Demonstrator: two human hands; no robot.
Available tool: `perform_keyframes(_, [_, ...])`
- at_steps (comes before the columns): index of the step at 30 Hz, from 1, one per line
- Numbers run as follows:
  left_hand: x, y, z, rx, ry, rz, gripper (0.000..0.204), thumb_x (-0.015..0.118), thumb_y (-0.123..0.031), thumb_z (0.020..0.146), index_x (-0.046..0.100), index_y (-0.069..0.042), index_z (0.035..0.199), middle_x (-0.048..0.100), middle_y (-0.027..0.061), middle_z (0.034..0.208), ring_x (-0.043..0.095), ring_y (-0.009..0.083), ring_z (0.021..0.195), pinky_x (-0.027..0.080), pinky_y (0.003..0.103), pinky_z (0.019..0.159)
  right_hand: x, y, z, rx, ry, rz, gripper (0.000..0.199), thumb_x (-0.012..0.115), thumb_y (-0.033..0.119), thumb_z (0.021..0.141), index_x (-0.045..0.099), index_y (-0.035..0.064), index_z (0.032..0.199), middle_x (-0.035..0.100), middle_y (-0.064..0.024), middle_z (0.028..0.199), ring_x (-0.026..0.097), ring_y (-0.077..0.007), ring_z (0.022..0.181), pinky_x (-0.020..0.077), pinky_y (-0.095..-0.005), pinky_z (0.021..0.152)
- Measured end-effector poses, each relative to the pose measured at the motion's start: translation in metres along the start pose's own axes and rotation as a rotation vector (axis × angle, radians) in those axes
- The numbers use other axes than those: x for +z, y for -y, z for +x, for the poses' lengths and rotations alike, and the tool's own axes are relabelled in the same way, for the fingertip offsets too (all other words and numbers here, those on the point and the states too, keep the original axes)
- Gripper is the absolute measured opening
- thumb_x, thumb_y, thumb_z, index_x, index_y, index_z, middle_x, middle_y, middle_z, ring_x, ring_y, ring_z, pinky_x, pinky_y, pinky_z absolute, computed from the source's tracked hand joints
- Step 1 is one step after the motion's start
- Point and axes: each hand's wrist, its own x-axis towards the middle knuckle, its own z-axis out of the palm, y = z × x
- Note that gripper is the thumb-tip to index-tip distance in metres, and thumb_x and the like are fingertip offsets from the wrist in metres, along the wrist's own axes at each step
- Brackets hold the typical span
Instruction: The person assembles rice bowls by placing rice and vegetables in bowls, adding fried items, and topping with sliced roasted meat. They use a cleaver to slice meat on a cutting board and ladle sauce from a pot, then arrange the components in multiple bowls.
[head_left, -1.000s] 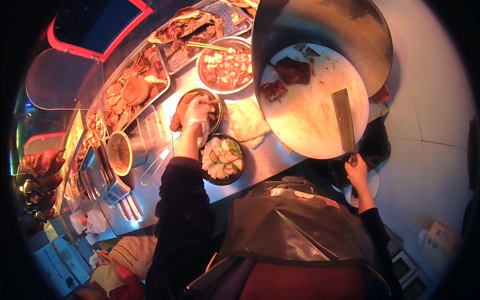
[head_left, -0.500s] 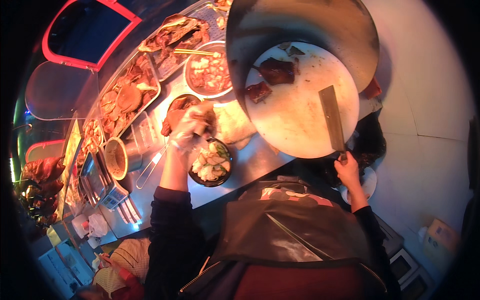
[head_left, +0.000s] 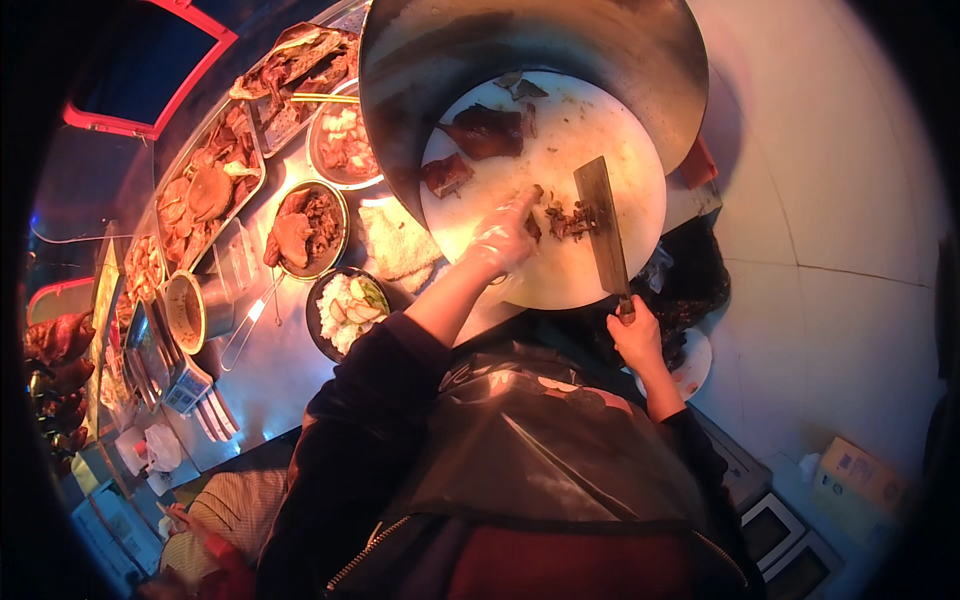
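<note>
In my right hand [head_left: 636, 332] is the handle of a cleaver [head_left: 604, 225], fingers wrapped round it. Its broad blade lies over the right side of a round white chopping board [head_left: 470, 240]. My left hand [head_left: 505, 238], in a clear plastic glove, reaches over the board with its fingers stretched out. Small dark bits of meat are at its fingertips, and a little heap of chopped meat [head_left: 568, 220] lies between them and the blade. Two larger pieces of dark roasted meat, one big [head_left: 488, 132] and one small [head_left: 447, 175], sit at the board's upper left.
A curved metal guard [head_left: 540, 35] rises behind the board. Left of it stand a bowl of meat [head_left: 305, 232], a black bowl of rice and sliced vegetables [head_left: 350, 310], a folded cloth [head_left: 395, 240], a metal pot [head_left: 190, 310] and trays of cooked meat [head_left: 205, 190]. Another person [head_left: 225, 510] is at lower left.
My left hand has moved right, from above the bowl of meat to the board, where chopped meat now lies. The cleaver stays in my right hand over the board. The whole view has shifted.
</note>
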Motion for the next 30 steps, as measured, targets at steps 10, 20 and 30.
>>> perform_keyframes(10, [0.01, 0.01, -0.04, -0.208, -0.066, -0.252, 0.02, 0.06, -0.017, 0.078, 0.067, -0.006, 0.093, 0.063, 0.0219, 0.087, 0.061, 0.035, 0.091, 0.048, 0.038, 0.082, -0.013, 0.018, -0.037, -0.09, 0.05, -0.226, 0.025, 0.067, 0.023, 0.075, 0.055, 0.0069, 0.09, 0.064, -0.0157, 0.072, 0.062, -0.0389, 0.075, 0.0483, -0.0471, 0.066])
perform_keyframes(20, [0.043, 0.027, -0.044, -0.012, -0.254, -0.011, 0.025, 0.056, -0.019, 0.079, 0.062, -0.005, 0.098, 0.062, 0.0198, 0.093, 0.059, 0.0354, 0.092, 0.047, 0.042, 0.082, -0.015, 0.017, -0.018, -0.27, -0.006, -0.241, 0.025, 0.068, 0.02, 0.075, 0.056, 0.0047, 0.09, 0.062, -0.0147, 0.067, 0.062, -0.0338, 0.066, 0.0481, -0.042, 0.062])
perform_keyframes(30, [0.03, 0.044, -0.045, -0.352, -0.454, -0.387, 0.03, 0.054, -0.014, 0.077, 0.064, -0.003, 0.103, 0.062, 0.0234, 0.102, 0.059, 0.0363, 0.1, 0.046, 0.041, 0.088, -0.008, -0.002, 0.0, -0.126, 0.074, -0.177, 0.028, 0.067, 0.023, 0.075, 0.056, 0.0055, 0.094, 0.063, -0.016, 0.072, 0.063, -0.0368, 0.072, 0.0487, -0.0434, 0.065])
